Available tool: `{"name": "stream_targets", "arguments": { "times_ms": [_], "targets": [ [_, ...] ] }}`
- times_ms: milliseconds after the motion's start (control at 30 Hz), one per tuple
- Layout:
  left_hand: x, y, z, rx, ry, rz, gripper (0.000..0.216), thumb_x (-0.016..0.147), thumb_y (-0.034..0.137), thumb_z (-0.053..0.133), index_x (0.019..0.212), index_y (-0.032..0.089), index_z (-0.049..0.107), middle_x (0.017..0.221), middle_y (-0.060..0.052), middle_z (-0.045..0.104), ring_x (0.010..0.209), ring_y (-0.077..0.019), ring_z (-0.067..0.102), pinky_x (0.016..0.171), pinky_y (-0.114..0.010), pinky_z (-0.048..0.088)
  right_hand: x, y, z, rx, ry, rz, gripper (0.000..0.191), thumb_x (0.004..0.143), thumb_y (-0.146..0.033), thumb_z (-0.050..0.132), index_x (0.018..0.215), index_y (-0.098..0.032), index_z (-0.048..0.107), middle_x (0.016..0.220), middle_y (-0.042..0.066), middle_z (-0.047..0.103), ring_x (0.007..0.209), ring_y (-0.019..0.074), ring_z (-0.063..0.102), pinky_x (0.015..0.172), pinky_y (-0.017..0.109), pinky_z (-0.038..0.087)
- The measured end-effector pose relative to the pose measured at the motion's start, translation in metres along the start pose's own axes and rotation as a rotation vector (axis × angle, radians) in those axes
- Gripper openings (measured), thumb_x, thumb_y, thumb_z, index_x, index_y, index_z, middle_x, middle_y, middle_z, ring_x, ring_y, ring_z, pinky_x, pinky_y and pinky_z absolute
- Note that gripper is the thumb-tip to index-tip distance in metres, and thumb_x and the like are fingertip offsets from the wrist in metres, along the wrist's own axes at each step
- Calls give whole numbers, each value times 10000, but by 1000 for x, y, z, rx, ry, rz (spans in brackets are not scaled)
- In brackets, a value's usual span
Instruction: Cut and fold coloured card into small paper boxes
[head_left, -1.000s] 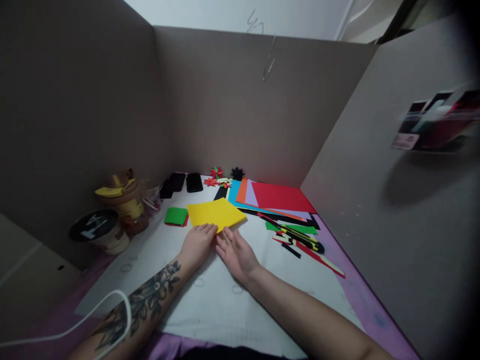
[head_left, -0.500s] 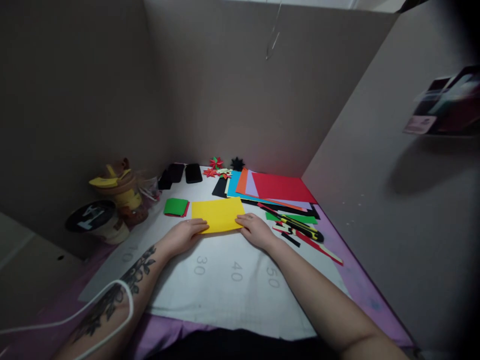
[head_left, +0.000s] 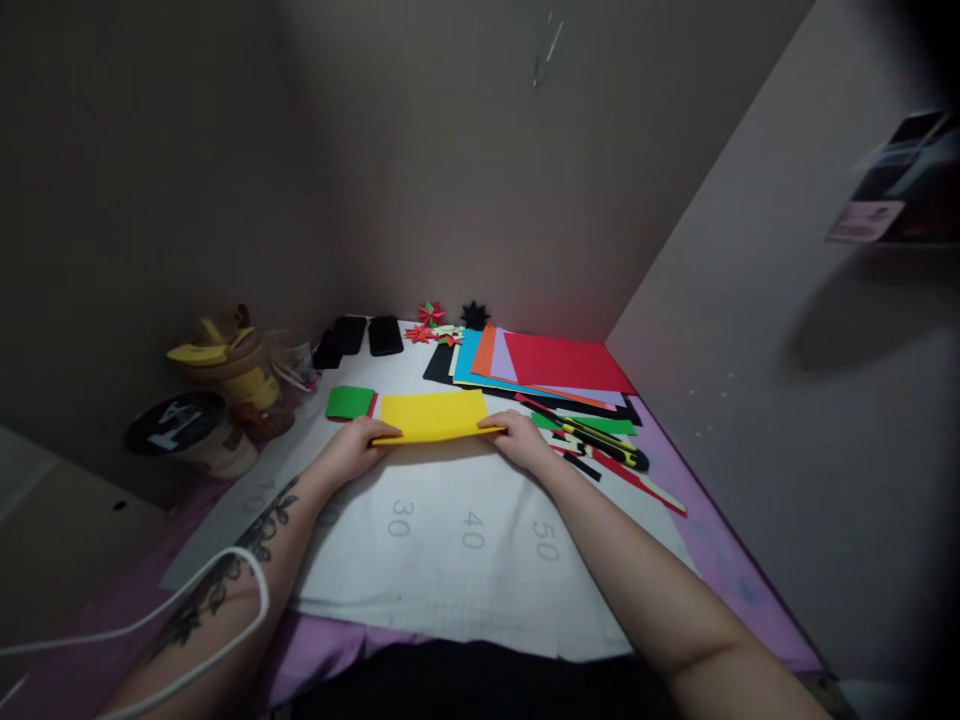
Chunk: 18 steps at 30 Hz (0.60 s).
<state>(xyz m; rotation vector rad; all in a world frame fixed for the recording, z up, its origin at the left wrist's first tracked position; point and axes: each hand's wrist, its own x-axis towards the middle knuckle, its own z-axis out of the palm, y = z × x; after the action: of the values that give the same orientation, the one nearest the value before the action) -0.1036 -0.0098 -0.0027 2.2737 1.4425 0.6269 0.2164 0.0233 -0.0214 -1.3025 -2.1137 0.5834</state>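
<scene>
A yellow sheet of paper lies in front of me, its near edge curled up from the white mat. My left hand pinches the near left corner, and my right hand pinches the near right corner. Just beyond my left hand sits a small stack of green paper squares with red showing beneath. To the right of my right hand lies a black and yellow utility knife among narrow paper strips.
Coloured sheets are fanned at the back right. Folded paper stars and a black phone-like slab stand at the back. Pots and a lidded tub line the left side. A white cable crosses my left forearm.
My fingers lay flat on the yellow paper before; now they grip its near corners and the near edge is raised. Both hands have moved slightly apart. The view has tilted a little.
</scene>
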Motion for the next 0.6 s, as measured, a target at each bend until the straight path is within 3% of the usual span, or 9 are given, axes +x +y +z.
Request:
{"name": "stream_targets", "arguments": {
  "times_ms": [200,433,600],
  "targets": [
    [4,4,0,-167,79,-299,358,751,431,509,853,151,707,821,-54,728,748,-221,633,669,-291,472,8,-1,1,152,35,162,181,752,-271,556,817,-183,700,778,18,699,724,180,615,643,264,450],
    [11,1,5,-180,154,-374,374,698,446,586,885,137,683,781,-43,705,708,-205,620,614,-267,444,16,-1,10,78,123,258,164,727,-327,555,680,-178,603,628,-19,584,587,136,502,532,229,334],
    [15,6,7,-173,205,-446,387,719,467,576,896,142,686,783,-51,711,683,-203,630,582,-268,438,18,1,12,57,146,258,153,725,-307,566,737,-169,630,655,-14,595,596,135,497,569,238,361]
  ]
}}
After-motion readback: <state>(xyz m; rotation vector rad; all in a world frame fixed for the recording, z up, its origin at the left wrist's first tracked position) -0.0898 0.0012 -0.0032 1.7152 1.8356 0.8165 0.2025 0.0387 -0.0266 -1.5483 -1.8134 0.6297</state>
